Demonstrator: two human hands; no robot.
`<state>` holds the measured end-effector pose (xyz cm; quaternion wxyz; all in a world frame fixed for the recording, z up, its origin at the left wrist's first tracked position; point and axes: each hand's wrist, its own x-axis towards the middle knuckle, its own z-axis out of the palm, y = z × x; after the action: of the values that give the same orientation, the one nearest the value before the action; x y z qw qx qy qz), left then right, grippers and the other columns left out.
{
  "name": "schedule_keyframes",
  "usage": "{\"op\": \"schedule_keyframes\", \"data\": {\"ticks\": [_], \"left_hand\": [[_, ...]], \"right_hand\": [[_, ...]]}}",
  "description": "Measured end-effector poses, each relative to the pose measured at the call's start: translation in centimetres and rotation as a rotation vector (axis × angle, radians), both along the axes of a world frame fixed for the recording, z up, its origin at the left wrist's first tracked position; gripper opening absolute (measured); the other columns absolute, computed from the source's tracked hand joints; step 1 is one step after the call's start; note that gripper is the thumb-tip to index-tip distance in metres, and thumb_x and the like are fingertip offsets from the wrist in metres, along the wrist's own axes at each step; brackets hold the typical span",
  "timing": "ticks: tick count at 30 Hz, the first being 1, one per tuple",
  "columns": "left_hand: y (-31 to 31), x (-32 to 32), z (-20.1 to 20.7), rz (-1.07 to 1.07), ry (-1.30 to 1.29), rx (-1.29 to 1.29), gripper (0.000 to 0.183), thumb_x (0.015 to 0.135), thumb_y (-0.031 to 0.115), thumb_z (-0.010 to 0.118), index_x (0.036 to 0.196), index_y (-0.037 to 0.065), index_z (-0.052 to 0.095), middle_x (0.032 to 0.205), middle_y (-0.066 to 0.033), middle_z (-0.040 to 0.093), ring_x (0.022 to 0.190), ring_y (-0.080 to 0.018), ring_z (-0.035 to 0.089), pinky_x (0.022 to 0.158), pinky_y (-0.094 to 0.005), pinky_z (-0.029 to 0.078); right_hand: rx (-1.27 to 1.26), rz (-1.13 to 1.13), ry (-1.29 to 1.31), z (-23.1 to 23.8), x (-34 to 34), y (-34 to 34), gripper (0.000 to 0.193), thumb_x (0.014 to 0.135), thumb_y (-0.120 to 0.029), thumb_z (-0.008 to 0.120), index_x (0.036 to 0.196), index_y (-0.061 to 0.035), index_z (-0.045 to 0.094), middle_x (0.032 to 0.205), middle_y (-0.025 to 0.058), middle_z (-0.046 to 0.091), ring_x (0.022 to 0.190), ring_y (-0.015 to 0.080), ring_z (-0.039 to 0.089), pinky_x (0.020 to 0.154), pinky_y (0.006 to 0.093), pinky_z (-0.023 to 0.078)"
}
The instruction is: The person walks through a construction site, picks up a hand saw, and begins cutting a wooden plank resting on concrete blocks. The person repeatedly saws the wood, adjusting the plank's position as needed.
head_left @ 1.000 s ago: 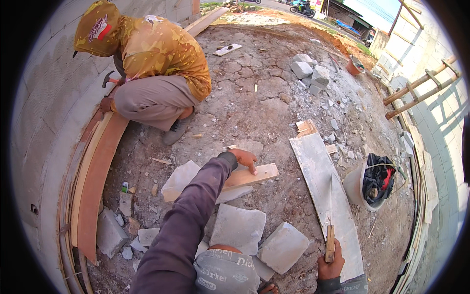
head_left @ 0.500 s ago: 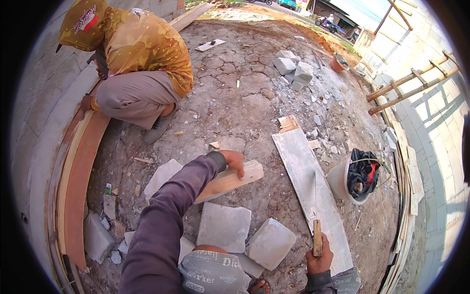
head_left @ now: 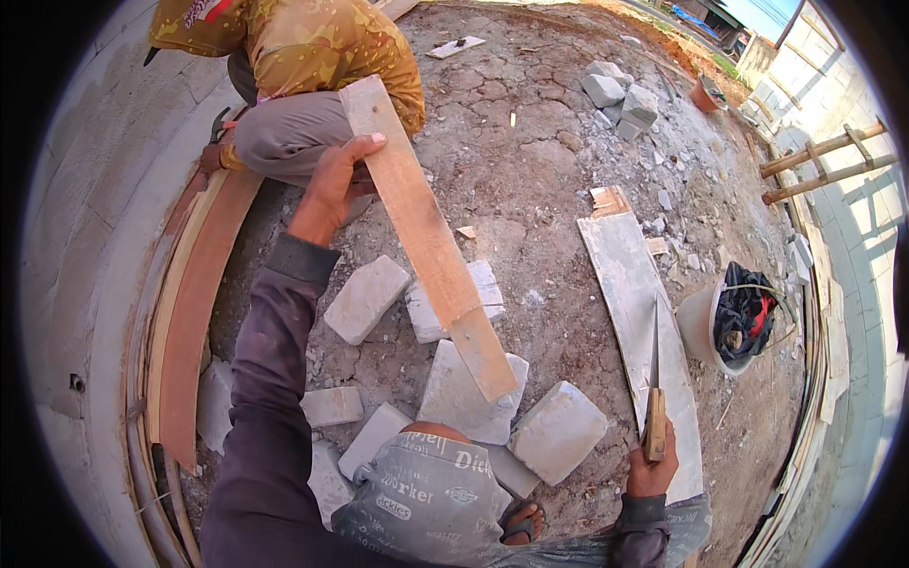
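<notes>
Raised in front of me, a short wooden plank (head_left: 421, 222) slants from upper left to lower right. My left hand (head_left: 331, 185) is closed round its upper part, the thumb lying across the face. Low on the right, my right hand (head_left: 653, 464) grips the wooden handle of a handsaw (head_left: 655, 421). The saw's thin blade points away from me over a long grey-smeared board (head_left: 625, 275), apart from the plank. Under the plank's lower end lie pale blocks (head_left: 454, 388), close to my knee.
A co-worker (head_left: 322, 47) squats at the far left beside a long board (head_left: 204, 312), with a hammer (head_left: 220, 123) at their hand. To the right stands a white bucket (head_left: 701, 327) lined with black plastic. Broken blocks (head_left: 625, 99) and a bamboo ladder (head_left: 824, 166) are farther off.
My left hand has lifted the plank off the ground area and swung it toward upright, uncovering blocks beneath. The right hand still grips the handsaw over the board. The view has shifted.
</notes>
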<state>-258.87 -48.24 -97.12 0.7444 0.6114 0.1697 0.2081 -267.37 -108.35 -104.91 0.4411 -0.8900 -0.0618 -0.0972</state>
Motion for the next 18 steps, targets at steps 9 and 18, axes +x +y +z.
{"op": "schedule_keyframes", "data": {"ticks": [9, 18], "left_hand": [[-2.5, -8.5, -16.8, 0.613, -0.019, -0.577, 0.056, 0.082, 0.044, 0.08, 0.123, 0.01, 0.062, 0.114, -0.0073, 0.065, 0.104, -0.023, 0.064, 0.087, -0.0413, 0.053], [-8.1, -7.2, -22.7, 0.841, 0.045, -0.75, 0.064, 0.078, 0.035, 0.087, 0.129, 0.009, 0.058, 0.12, -0.0071, 0.061, 0.107, -0.0233, 0.061, 0.086, -0.0415, 0.054]], "right_hand": [[0.249, -0.165, 0.053, 0.8, -0.5, 0.8, 0.066, 0.078, 0.002, 0.06, 0.143, 0.0094, 0.052, 0.112, 0.0168, 0.068, 0.099, 0.024, 0.068, 0.088, 0.0345, 0.053], [0.408, 0.092, 0.294, -0.5, -2.4, 11.1, 0.055, 0.08, -0.006, 0.067, 0.134, 0.0063, 0.062, 0.096, 0.0102, 0.07, 0.079, 0.016, 0.068, 0.072, 0.0302, 0.055]]}}
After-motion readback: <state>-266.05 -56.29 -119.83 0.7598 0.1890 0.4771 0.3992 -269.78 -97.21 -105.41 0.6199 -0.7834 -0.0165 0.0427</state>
